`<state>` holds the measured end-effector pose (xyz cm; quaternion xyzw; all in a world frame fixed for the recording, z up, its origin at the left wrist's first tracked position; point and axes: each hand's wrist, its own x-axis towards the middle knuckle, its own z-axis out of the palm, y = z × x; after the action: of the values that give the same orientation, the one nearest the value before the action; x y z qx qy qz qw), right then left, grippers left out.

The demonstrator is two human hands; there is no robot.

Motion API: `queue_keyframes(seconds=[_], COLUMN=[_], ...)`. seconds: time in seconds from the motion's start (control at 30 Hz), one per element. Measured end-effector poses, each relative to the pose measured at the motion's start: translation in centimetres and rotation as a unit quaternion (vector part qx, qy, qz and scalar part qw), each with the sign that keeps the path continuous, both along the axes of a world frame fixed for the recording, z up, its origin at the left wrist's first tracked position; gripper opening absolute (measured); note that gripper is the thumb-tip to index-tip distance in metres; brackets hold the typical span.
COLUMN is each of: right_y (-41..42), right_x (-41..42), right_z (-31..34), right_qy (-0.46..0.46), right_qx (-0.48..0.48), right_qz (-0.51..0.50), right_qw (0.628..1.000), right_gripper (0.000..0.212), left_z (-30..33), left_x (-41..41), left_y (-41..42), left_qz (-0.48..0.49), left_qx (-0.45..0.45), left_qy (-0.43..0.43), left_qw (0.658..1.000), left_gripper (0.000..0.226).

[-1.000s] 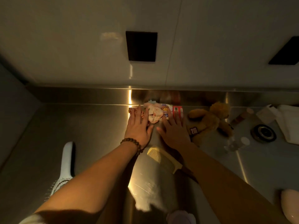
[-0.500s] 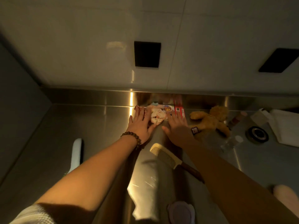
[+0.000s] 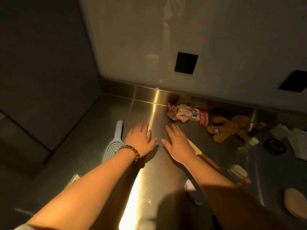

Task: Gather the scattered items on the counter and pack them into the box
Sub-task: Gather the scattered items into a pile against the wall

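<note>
My left hand [image 3: 139,139], with a bead bracelet at the wrist, hovers flat and open over the steel counter [image 3: 116,110]. Beside it my right hand [image 3: 177,141] is also open and holds nothing. A small heap of a patterned scrunchie [image 3: 172,112], a pale packet [image 3: 186,113] and a red-white sachet [image 3: 203,117] lies by the back wall, beyond my fingertips. A brown teddy bear [image 3: 230,128] lies to the right. A cream comb [image 3: 201,155] runs under my right wrist. A light blue hairbrush [image 3: 114,143] lies left of my left hand. No box is in view.
At the right are a black tape roll [image 3: 275,146], a clear bottle with a white cap [image 3: 249,146], white cloth or paper [image 3: 297,140], a small clear case [image 3: 239,170], a pink round pad [image 3: 294,205] and a pale purple item [image 3: 195,193]. A dark side panel bounds the left.
Both hands have pulled back from the heap by the wall toward me and now hover apart from it. The camera has swung left and up.
</note>
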<state>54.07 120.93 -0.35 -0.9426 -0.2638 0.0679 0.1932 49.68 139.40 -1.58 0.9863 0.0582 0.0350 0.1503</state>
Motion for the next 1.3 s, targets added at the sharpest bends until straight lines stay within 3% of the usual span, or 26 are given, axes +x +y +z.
queue_keyframes(seconds=[0.17, 0.47, 0.63, 0.87, 1.1, 1.23, 1.3], right_y=[4.6, 13.7, 16.2, 14.0, 7.3, 4.3, 3.5], right_x=[-3.4, -8.0, -10.0, -9.2, -6.6, -5.6, -5.2], right_z=[-1.3, -3.7, -5.3, -5.8, -5.3, -4.7, -4.5], right_qy=[0.013, 0.017, -0.008, -0.036, -0.014, -0.012, -0.031], right_qx=[-0.006, -0.010, -0.100, -0.093, -0.078, -0.094, -0.105], right_qz=[0.061, 0.195, 0.231, 0.210, 0.121, 0.036, -0.009], right_qw=[0.998, 0.981, 0.968, 0.973, 0.990, 0.995, 0.994], right_gripper=[0.062, 0.070, 0.072, 0.050, 0.049, 0.053, 0.062], left_z=[-0.2, -2.3, -4.8, -6.5, -5.1, -4.3, -4.5], left_x=[-6.2, -20.3, -24.7, -23.2, -15.0, -11.9, -12.2], left_y=[4.0, 9.1, 8.4, 7.7, 7.6, 5.3, 3.9], left_qz=[0.102, 0.291, 0.288, 0.243, 0.186, 0.206, 0.223], left_qx=[0.023, 0.012, -0.028, -0.010, -0.020, -0.013, -0.016], left_qy=[0.003, 0.093, 0.142, 0.142, 0.147, 0.060, 0.019], left_qw=[0.994, 0.952, 0.947, 0.959, 0.971, 0.977, 0.975], left_gripper=[0.088, 0.125, 0.134, 0.132, 0.131, 0.112, 0.116])
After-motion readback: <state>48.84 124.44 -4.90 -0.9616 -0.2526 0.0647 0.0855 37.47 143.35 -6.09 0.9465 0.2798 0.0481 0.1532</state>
